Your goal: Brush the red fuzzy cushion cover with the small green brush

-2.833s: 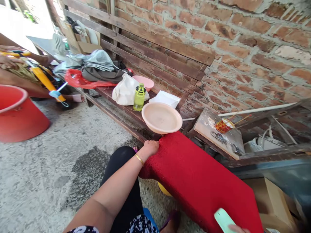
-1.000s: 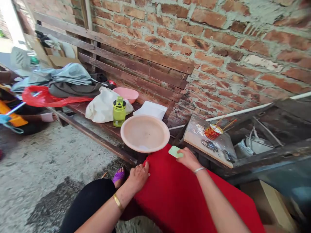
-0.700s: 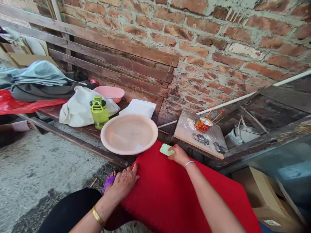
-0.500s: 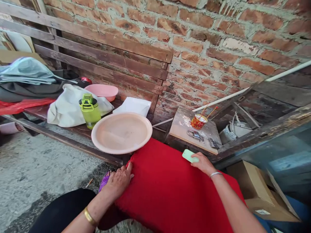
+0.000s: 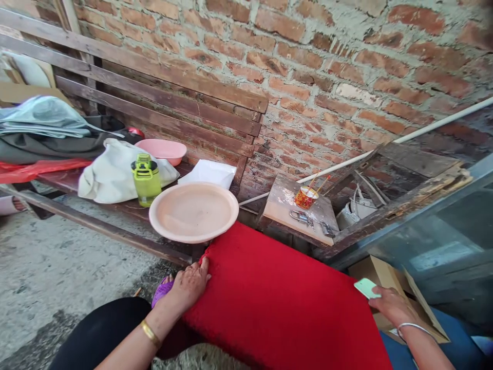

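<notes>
A red cloth [image 5: 285, 303] lies spread out in front of me, its surface smooth. My left hand [image 5: 190, 282] rests on the cloth's left edge near the far corner, fingers laid over it and thumb on the red surface. At the cloth's right edge, my right hand [image 5: 393, 304] grips a pale green flat bar with rounded corners [image 5: 366, 288]. Part of that bar is hidden by the fingers. Just beyond the cloth's far left corner sits a wide, shallow, pale pink basin [image 5: 194, 213].
A wooden bench [image 5: 103, 218] carries a green bottle [image 5: 147, 182], a white bag [image 5: 111, 174] and a pink bowl [image 5: 164, 150]. Right of it, a small wooden stand [image 5: 279, 208] holds a red cup [image 5: 306, 198] and padlocks [image 5: 300, 217]. A cardboard box [image 5: 372, 267] stands at right, below a brick wall.
My right hand has moved right with the pale green bar, from the cloth's far edge to its right edge. My left hand stays at the left edge. The view has shifted slightly.
</notes>
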A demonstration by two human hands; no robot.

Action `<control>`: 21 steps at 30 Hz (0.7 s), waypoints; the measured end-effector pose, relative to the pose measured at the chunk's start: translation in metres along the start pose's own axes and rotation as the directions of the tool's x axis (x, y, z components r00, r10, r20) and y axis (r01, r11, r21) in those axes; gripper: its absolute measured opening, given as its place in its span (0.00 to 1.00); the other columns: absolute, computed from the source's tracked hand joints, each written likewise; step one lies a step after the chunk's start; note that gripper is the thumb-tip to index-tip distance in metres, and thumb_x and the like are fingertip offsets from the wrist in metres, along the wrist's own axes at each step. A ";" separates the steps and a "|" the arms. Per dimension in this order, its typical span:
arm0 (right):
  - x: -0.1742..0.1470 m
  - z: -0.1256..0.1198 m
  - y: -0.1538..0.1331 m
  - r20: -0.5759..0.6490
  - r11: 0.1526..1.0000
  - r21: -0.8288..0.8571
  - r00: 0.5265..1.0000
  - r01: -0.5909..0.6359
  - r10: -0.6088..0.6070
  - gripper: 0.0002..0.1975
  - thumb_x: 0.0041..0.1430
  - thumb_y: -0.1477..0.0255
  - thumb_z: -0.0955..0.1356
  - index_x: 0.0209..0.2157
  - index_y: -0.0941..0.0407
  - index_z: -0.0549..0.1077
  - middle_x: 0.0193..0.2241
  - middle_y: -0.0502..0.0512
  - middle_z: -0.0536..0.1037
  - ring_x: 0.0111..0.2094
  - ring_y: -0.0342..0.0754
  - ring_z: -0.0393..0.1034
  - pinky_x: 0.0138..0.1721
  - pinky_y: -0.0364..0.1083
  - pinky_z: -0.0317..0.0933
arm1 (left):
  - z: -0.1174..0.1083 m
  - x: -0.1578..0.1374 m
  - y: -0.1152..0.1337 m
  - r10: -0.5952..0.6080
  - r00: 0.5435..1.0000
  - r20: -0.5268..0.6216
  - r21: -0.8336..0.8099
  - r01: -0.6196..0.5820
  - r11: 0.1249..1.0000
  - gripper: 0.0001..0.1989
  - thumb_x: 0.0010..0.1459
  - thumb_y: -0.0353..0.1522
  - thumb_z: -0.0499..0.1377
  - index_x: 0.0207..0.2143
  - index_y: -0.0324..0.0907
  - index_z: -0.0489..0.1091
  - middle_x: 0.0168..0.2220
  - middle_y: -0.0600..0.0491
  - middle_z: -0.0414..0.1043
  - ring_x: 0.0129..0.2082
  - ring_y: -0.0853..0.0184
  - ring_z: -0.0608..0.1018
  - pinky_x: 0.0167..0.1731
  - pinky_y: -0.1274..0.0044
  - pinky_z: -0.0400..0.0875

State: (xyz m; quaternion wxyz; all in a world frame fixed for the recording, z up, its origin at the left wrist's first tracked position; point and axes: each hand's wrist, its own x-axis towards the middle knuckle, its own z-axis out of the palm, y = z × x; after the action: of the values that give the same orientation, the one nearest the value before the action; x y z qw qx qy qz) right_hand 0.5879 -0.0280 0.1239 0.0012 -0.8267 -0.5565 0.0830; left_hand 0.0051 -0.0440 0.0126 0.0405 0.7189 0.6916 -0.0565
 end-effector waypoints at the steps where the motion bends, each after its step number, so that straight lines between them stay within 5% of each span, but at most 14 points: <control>1: 0.002 0.002 -0.015 0.002 1.000 -0.014 1.000 0.008 -0.008 0.07 0.35 0.70 0.70 0.24 0.46 0.75 0.26 0.59 0.74 0.33 0.63 0.74 0.38 0.59 0.64 | 0.000 -0.002 0.001 0.003 1.000 -0.030 0.002 -0.003 1.000 0.24 0.67 0.33 0.50 0.63 0.36 0.63 0.45 0.37 0.74 0.44 0.58 0.79 0.42 0.68 0.74; 5: 0.006 0.019 -0.114 0.072 0.976 -0.009 0.973 0.218 -0.217 0.15 0.45 0.68 0.69 0.38 0.50 0.78 0.39 0.61 0.75 0.43 0.58 0.74 0.45 0.52 0.64 | 0.002 -0.006 0.004 -0.010 0.996 -0.092 -0.013 0.009 1.000 0.24 0.67 0.34 0.51 0.63 0.36 0.63 0.44 0.37 0.74 0.43 0.58 0.78 0.41 0.69 0.73; 10: -0.011 0.045 -0.271 0.158 0.857 0.058 0.843 0.512 -0.514 0.21 0.47 0.66 0.70 0.45 0.50 0.76 0.43 0.54 0.72 0.46 0.50 0.71 0.46 0.46 0.60 | 0.008 -0.007 0.007 -0.033 0.989 -0.142 0.036 0.039 0.999 0.25 0.67 0.35 0.50 0.63 0.36 0.63 0.44 0.37 0.73 0.42 0.57 0.78 0.44 0.66 0.71; 13: -0.024 0.060 -0.339 0.175 0.803 0.089 0.785 0.589 -0.595 0.23 0.46 0.65 0.72 0.47 0.48 0.76 0.44 0.53 0.71 0.46 0.49 0.69 0.46 0.45 0.58 | 0.012 -0.005 0.006 -0.017 0.988 -0.153 0.039 0.023 0.999 0.25 0.67 0.36 0.51 0.63 0.35 0.64 0.43 0.38 0.74 0.42 0.57 0.78 0.43 0.66 0.71; 17: -0.026 0.073 -0.367 0.197 0.789 0.111 0.764 0.605 -0.614 0.26 0.44 0.64 0.74 0.49 0.48 0.76 0.46 0.53 0.71 0.46 0.49 0.68 0.46 0.45 0.58 | 0.013 0.001 0.004 -0.019 0.993 -0.115 0.007 0.020 1.000 0.24 0.65 0.35 0.54 0.62 0.35 0.65 0.41 0.39 0.74 0.40 0.57 0.78 0.40 0.67 0.72; 21: -0.013 0.071 -0.314 0.198 0.837 0.092 0.814 0.540 -0.547 0.23 0.44 0.67 0.73 0.46 0.49 0.77 0.43 0.52 0.71 0.44 0.48 0.69 0.45 0.44 0.58 | 0.008 0.000 0.003 -0.012 0.995 -0.104 -0.017 0.010 1.000 0.24 0.64 0.34 0.56 0.61 0.36 0.66 0.41 0.39 0.73 0.40 0.59 0.78 0.39 0.69 0.73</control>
State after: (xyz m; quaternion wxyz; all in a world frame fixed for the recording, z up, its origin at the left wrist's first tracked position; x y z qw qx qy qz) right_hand 0.2846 0.0732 0.0855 -0.0226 -0.6193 -0.7646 0.1771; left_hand 0.0074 -0.0449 0.0049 0.0100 0.7167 0.6972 -0.0136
